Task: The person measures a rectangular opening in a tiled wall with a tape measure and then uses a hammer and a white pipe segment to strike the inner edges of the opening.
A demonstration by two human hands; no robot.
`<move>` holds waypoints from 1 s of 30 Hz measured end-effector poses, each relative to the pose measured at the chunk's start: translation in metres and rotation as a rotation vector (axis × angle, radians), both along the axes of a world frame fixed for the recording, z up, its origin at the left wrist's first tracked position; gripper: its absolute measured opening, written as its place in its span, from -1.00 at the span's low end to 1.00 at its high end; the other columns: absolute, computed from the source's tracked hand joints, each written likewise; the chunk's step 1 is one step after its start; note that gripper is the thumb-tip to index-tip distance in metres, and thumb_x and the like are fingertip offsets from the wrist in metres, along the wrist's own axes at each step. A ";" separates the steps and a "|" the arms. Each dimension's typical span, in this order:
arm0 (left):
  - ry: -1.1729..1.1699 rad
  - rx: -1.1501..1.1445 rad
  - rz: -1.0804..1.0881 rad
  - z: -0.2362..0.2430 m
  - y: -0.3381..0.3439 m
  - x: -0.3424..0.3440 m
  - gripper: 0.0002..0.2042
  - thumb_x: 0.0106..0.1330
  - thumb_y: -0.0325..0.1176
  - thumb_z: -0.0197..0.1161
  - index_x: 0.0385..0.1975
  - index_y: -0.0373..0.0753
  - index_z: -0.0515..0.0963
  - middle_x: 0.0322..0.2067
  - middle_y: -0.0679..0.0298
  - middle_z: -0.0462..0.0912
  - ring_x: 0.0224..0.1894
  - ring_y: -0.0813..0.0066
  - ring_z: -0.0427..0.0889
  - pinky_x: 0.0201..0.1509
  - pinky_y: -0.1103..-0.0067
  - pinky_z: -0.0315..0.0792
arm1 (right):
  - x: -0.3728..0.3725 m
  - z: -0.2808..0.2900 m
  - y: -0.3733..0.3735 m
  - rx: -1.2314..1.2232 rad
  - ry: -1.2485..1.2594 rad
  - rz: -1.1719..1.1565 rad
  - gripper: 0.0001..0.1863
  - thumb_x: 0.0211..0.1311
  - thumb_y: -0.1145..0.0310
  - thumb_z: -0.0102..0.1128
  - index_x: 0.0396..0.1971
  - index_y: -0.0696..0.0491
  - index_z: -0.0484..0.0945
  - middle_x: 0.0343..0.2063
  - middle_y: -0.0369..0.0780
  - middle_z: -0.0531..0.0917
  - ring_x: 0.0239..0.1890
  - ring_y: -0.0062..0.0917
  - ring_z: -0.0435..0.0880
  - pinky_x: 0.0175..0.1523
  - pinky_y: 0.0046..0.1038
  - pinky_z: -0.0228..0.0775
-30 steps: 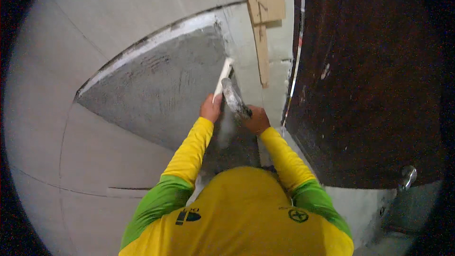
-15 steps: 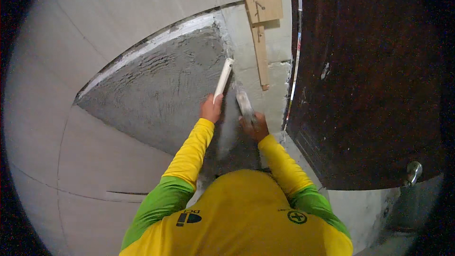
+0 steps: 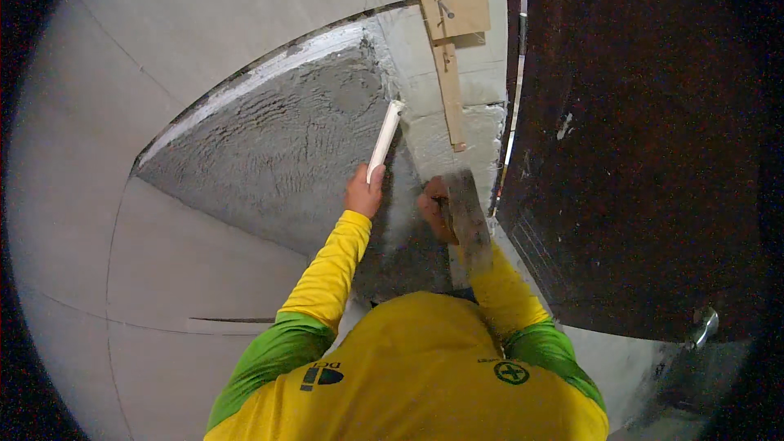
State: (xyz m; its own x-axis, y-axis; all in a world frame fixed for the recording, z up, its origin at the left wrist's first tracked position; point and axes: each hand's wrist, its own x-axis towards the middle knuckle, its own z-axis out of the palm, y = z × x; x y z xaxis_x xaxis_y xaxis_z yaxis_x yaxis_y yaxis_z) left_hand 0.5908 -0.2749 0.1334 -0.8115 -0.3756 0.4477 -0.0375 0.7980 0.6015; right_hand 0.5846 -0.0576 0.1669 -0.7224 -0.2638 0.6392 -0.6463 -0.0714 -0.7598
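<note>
"What's the left grip (image 3: 363,193) got?"

"It's clamped round a white bar (image 3: 383,143), slanting up over the right side of that rough grey mortar (image 3: 261,143)."

"And the right grip (image 3: 434,206)?"

"Curled about a trowel (image 3: 469,211), its blade blurred, overlapping the yellow cuff (image 3: 510,298)."

"Further out?"

"A wooden batten (image 3: 450,102) beyond the bar's tip, then a dark brown panel (image 3: 637,131) with a metal knob (image 3: 704,328) off right."
</note>
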 end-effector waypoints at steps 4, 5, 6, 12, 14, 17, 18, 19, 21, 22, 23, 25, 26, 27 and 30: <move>0.019 0.005 -0.014 -0.008 0.006 -0.002 -0.56 0.25 0.06 -0.01 -0.41 -0.29 0.41 -0.53 -0.08 0.52 -0.42 -0.09 0.53 -0.37 0.26 0.39 | -0.031 -0.034 -0.021 0.085 0.191 -0.162 -0.82 0.01 0.29 0.20 -0.53 0.09 0.48 -0.61 -0.22 0.53 -0.55 -0.46 0.52 -0.45 -0.40 0.31; -0.019 0.061 -0.038 -0.003 0.011 -0.004 -0.56 0.25 0.07 -0.01 -0.39 -0.29 0.42 -0.56 -0.06 0.52 -0.46 -0.05 0.54 -0.39 0.28 0.39 | -0.045 -0.045 -0.023 0.191 0.121 -0.237 -0.81 0.01 0.28 0.19 -0.52 0.10 0.48 -0.60 -0.20 0.55 -0.54 -0.43 0.54 -0.43 -0.37 0.33; -0.046 0.116 -0.047 0.003 0.009 -0.006 -0.55 0.26 0.07 -0.02 -0.38 -0.29 0.43 -0.58 -0.03 0.52 -0.49 -0.01 0.56 -0.42 0.30 0.39 | -0.048 -0.050 -0.025 0.205 0.047 -0.201 -0.79 0.00 0.27 0.19 -0.52 0.12 0.49 -0.58 -0.18 0.57 -0.52 -0.40 0.56 -0.42 -0.34 0.34; 0.134 -0.059 -0.075 -0.007 -0.003 -0.004 -0.51 0.26 0.12 -0.07 -0.35 -0.29 0.44 -0.65 0.03 0.50 -0.57 0.04 0.55 -0.48 0.33 0.38 | -0.025 -0.049 -0.025 0.241 0.221 -0.075 -0.87 0.00 0.40 0.15 -0.55 0.15 0.48 -0.70 -0.19 0.47 -0.59 -0.28 0.50 -0.41 -0.35 0.34; 0.049 0.025 -0.062 0.002 0.001 -0.002 -0.51 0.26 0.11 -0.07 -0.36 -0.29 0.43 -0.62 0.01 0.51 -0.55 0.03 0.55 -0.46 0.32 0.37 | -0.026 -0.040 -0.030 -0.122 0.327 -0.027 -0.87 -0.03 0.41 0.15 -0.55 0.16 0.47 -0.70 -0.17 0.47 -0.61 -0.31 0.48 -0.44 -0.35 0.33; -0.004 0.026 -0.030 -0.006 -0.001 -0.008 -0.53 0.27 0.09 -0.06 -0.38 -0.29 0.43 -0.59 0.01 0.51 -0.53 0.03 0.55 -0.45 0.30 0.37 | -0.051 -0.055 -0.034 0.018 0.012 -0.047 -0.80 -0.05 0.29 0.15 -0.58 0.13 0.49 -0.60 -0.09 0.53 -0.51 -0.26 0.53 -0.40 -0.27 0.33; 0.019 -0.056 -0.016 -0.012 -0.005 -0.013 -0.55 0.27 0.07 -0.05 -0.39 -0.29 0.42 -0.58 0.01 0.52 -0.53 0.03 0.55 -0.45 0.30 0.36 | -0.061 -0.065 -0.033 0.275 -0.329 -0.004 -0.76 -0.04 0.20 0.14 -0.60 0.09 0.51 -0.50 -0.04 0.58 -0.40 -0.18 0.57 -0.33 -0.20 0.36; 0.034 -0.060 -0.015 -0.008 -0.006 -0.019 -0.55 0.27 0.07 -0.05 -0.39 -0.29 0.42 -0.58 0.01 0.52 -0.53 0.03 0.55 -0.45 0.30 0.36 | -0.062 -0.072 -0.028 0.403 -0.385 -0.027 -0.72 -0.04 0.17 0.16 -0.49 0.11 0.54 -0.46 -0.05 0.60 -0.38 -0.14 0.59 -0.31 -0.21 0.40; 0.068 -0.084 -0.042 -0.014 -0.002 -0.011 -0.56 0.28 0.05 -0.05 -0.42 -0.29 0.41 -0.59 0.00 0.50 -0.53 0.00 0.53 -0.47 0.31 0.35 | -0.043 -0.085 -0.028 0.362 -0.398 -0.071 -0.70 -0.06 0.15 0.18 -0.44 0.10 0.54 -0.46 -0.06 0.60 -0.40 -0.14 0.60 -0.33 -0.22 0.41; 0.071 -0.082 -0.040 -0.006 0.005 -0.009 -0.56 0.28 0.05 -0.05 -0.42 -0.29 0.41 -0.59 0.00 0.50 -0.53 0.00 0.53 -0.47 0.31 0.35 | -0.036 -0.070 -0.025 0.320 -0.405 -0.121 -0.66 -0.08 0.14 0.20 -0.39 0.09 0.54 -0.47 -0.07 0.60 -0.42 -0.14 0.60 -0.36 -0.23 0.42; 0.011 0.007 -0.039 0.002 0.011 -0.007 -0.56 0.28 0.05 -0.06 -0.43 -0.30 0.41 -0.59 -0.01 0.50 -0.52 -0.03 0.52 -0.46 0.31 0.35 | -0.026 -0.056 -0.018 0.302 0.153 -0.206 -0.74 0.00 0.21 0.16 -0.46 0.11 0.50 -0.52 -0.11 0.59 -0.49 -0.23 0.55 -0.42 -0.26 0.34; -0.046 0.096 -0.014 0.009 0.008 0.003 -0.55 0.28 0.06 -0.07 -0.43 -0.30 0.41 -0.59 -0.03 0.49 -0.51 -0.07 0.50 -0.45 0.31 0.34 | 0.011 0.018 -0.003 0.095 0.369 -0.226 -0.79 0.09 0.29 0.10 -0.56 0.13 0.47 -0.60 -0.13 0.56 -0.57 -0.33 0.50 -0.49 -0.29 0.25; -0.037 0.132 -0.013 0.005 0.010 0.000 -0.54 0.29 0.06 -0.07 -0.44 -0.31 0.41 -0.60 -0.04 0.48 -0.50 -0.07 0.49 -0.44 0.30 0.34 | 0.009 0.015 -0.003 0.034 0.188 -0.126 -0.79 0.10 0.30 0.09 -0.57 0.13 0.47 -0.61 -0.12 0.56 -0.58 -0.33 0.50 -0.49 -0.28 0.25; -0.025 0.169 0.007 0.000 0.006 0.001 -0.54 0.29 0.05 -0.08 -0.45 -0.32 0.41 -0.60 -0.06 0.48 -0.50 -0.08 0.48 -0.42 0.29 0.34 | 0.006 0.010 -0.009 -0.048 0.002 -0.021 -0.79 0.10 0.30 0.08 -0.58 0.13 0.48 -0.62 -0.11 0.55 -0.58 -0.33 0.50 -0.49 -0.28 0.24; 0.046 0.085 -0.036 -0.010 0.009 -0.016 -0.52 0.29 0.06 -0.08 -0.46 -0.33 0.41 -0.61 -0.06 0.47 -0.52 -0.05 0.50 -0.43 0.29 0.34 | -0.057 -0.068 -0.020 0.605 0.137 -0.460 -0.70 0.07 0.22 0.11 -0.67 0.14 0.48 -0.66 -0.08 0.53 -0.60 -0.34 0.50 -0.47 -0.29 0.27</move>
